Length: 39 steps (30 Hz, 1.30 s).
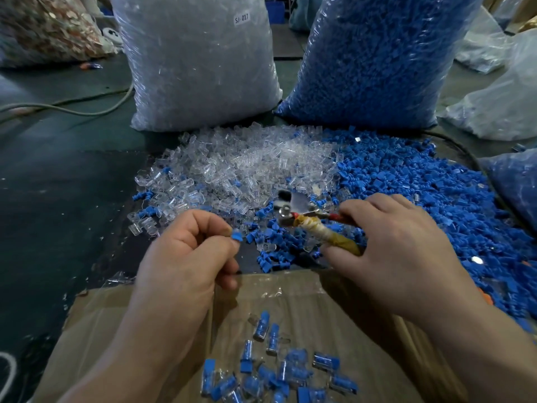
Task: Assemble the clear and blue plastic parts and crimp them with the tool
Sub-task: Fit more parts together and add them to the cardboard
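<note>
My left hand (pixel 189 254) pinches a small blue plastic part (pixel 236 236) between thumb and forefinger, just above the near edge of the piles. My right hand (pixel 398 251) grips the crimping tool (pixel 313 225) by its tape-wrapped handles, metal jaws pointing left toward the blue part. A heap of clear plastic parts (pixel 244 167) lies ahead on the dark floor, with a heap of blue parts (pixel 412 184) to its right. Several assembled clear-and-blue pieces (pixel 276 370) lie in the plastic-lined cardboard box (pixel 305 292) below my hands.
A big bag of clear parts (pixel 197 62) and a big bag of blue parts (pixel 377 53) stand behind the heaps. More bags sit at the right (pixel 499 103) and far left (pixel 43 27). A grey cable (pixel 72 110) runs across the floor at left.
</note>
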Motion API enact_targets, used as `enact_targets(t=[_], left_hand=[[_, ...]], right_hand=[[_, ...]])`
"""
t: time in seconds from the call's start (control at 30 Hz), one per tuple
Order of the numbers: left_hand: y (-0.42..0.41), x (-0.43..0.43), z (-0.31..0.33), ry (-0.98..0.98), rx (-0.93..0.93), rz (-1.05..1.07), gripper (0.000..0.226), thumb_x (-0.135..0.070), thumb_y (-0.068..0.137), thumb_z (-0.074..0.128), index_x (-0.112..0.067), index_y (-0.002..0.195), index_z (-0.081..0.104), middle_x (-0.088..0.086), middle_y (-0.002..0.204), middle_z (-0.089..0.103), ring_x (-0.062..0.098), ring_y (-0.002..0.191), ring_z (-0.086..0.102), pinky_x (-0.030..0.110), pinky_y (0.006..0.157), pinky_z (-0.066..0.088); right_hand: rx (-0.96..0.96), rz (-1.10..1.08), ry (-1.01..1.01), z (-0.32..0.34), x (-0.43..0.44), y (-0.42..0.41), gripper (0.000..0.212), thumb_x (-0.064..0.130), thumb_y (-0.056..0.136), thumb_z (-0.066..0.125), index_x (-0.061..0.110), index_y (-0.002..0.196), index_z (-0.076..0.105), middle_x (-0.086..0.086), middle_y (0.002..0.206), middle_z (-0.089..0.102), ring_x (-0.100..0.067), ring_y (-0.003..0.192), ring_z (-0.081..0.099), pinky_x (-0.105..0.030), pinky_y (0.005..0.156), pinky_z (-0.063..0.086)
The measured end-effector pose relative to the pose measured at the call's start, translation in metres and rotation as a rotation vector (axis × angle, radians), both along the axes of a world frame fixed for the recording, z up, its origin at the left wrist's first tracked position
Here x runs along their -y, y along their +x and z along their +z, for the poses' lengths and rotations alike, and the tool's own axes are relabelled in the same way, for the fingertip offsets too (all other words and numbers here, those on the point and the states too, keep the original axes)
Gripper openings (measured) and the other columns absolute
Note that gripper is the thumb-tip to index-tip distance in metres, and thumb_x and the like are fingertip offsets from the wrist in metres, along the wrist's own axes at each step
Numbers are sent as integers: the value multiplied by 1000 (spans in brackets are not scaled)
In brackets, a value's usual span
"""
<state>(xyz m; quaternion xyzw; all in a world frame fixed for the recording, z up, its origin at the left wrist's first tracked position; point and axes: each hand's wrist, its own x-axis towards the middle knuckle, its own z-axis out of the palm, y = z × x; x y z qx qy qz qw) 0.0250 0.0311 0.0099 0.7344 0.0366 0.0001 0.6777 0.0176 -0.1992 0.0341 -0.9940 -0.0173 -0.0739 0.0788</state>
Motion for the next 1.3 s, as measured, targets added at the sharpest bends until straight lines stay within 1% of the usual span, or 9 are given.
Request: enact_targets(t=[0.33,0.47,0.67,0.77,0.87,0.97,1.1,1.2,1.3], left_hand=[[-8,13,3,73,-98,-94,25,-13,85,67,-37,80,69,7,61,69,12,45,61,16,42,47],[-10,18,-4,151,-68,-93,20,-21,85,72,-41,84,68,3,66,72,12,48,63,21,45,48],[-15,18,-10,325,138,-88,14,-48,81,69,-47,95,68,-15,70,71,1,55,64,24,49,50],[-17,17,-7,320,177,-160,21,-46,79,62,-49,99,68,-15,74,72,0,60,66,21,47,52],[-14,13,-3,190,121,-182,21,-52,79,64,-42,96,71,-4,75,73,12,62,70,33,54,58],[-10,6,4,203,27,-251,59,-80,67,56,-27,87,69,6,67,68,27,56,64,31,50,55],[-10,5,8,163,-34,-332,56,-76,69,62,-20,77,64,1,58,57,16,50,51,24,44,45],[-13,7,10,125,66,-366,43,-67,72,60,-25,79,67,-3,56,57,11,48,50,25,44,42],[-16,7,13,334,348,-389,37,-69,82,56,-34,89,66,-7,65,63,6,53,55,22,47,47]], right_hand=[[-54,-61,-32,-1,5,11,68,78,76,44,34,128,51,5,121,52,-21,115,38,-41,99,30],[186,179,123,4,-22,-7,40,61,87,43,29,106,60,9,102,61,-14,97,54,-39,88,46],[151,353,104,-2,-37,-13,16,32,95,53,20,91,64,2,86,61,-23,81,58,-41,76,45],[150,331,126,-1,-37,-14,28,32,94,41,18,87,64,0,82,61,-24,76,58,-43,72,47],[196,386,162,-1,-37,-14,28,31,93,42,15,83,63,-1,78,58,-24,72,54,-43,68,46],[262,448,191,0,-39,-16,26,26,94,46,12,83,64,-3,80,59,-24,73,53,-42,68,44],[286,501,204,4,-46,-19,25,23,94,46,10,81,63,-4,78,57,-22,72,50,-36,68,41],[88,365,425,8,-49,-23,25,30,90,45,19,70,53,6,68,50,-14,64,45,-35,58,37],[-425,132,1152,14,-52,-25,18,28,71,47,18,56,48,4,51,44,-12,48,38,-27,42,31]])
